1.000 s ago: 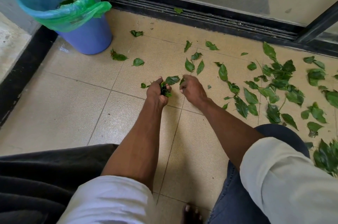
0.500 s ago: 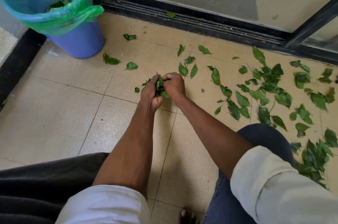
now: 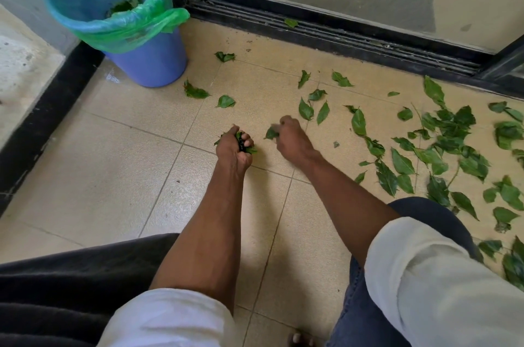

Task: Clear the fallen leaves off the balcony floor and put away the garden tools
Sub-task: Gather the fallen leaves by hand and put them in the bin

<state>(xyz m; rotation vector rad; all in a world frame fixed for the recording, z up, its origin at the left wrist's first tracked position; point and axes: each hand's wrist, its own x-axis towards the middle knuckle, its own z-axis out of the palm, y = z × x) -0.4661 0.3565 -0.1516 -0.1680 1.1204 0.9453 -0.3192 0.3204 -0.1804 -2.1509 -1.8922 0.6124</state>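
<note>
We are looking down at a balcony corner. A blue bin [image 3: 147,63] is standing at the upper left, lined with a green plastic bag [image 3: 124,26] whose edge is folding over the rim. Inside the bag, a small heap of green leaves [image 3: 124,5] is showing at the bottom.

We are crouching on a floor [image 3: 113,176] of pale beige tiles. Our left hand [image 3: 234,148] is resting on the floor near the middle, closed into a fist around a bunch of leaves [image 3: 243,145] that is poking out between the fingers. Our right hand [image 3: 292,138] is just beside it, apart from it, fingers curled and pinching a single leaf [image 3: 271,133] at its left edge; this hand is slightly blurred.

Loose leaves are lying across the floor. A few are sitting near the bin, several are lying just beyond our hands, and a thick scatter of leaves [image 3: 453,148] with thin stems is covering the right side. One leaf [image 3: 291,23] is resting in the black sliding door track [image 3: 340,32] that is running along the far edge, with glass above it. A black skirting strip [image 3: 42,120] is edging a pale raised ledge on the left.

White rolled sleeves are covering our upper arms, and a knee in blue denim is filling the lower right. Dark fabric is lying at the lower left; we cannot tell what it is. The leaves at the right edge are cut off by the frame.
</note>
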